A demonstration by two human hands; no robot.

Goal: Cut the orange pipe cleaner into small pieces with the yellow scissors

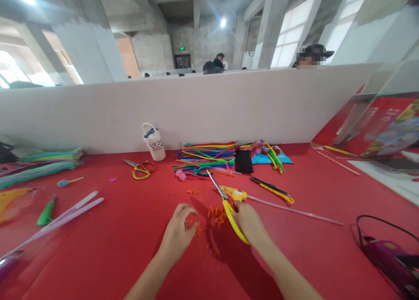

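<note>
Yellow-handled scissors (231, 217) are gripped in my right hand (248, 221), their blades nearly together and pointing up and left. Below and beside the handles is a small heap of cut orange bits (216, 215), which look like short fuzzy pieces. My left hand (179, 229) hovers low over more orange bits, fingers curled and thumb apart from them; no held thing shows in the gap. A few loose orange bits (192, 191) lie further off. Just behind the scissors rests a yellow glue gun (234, 193) with a long clear glue stick in its back.
Bundled coloured pipe cleaners (206, 158), a black flat object (244, 161) and a white cup (154, 143) line the white partition (196, 112). A utility knife (273, 190) lies right. Other scissors (141, 169) lie left. A purple corded tool (391, 265) sits at right.
</note>
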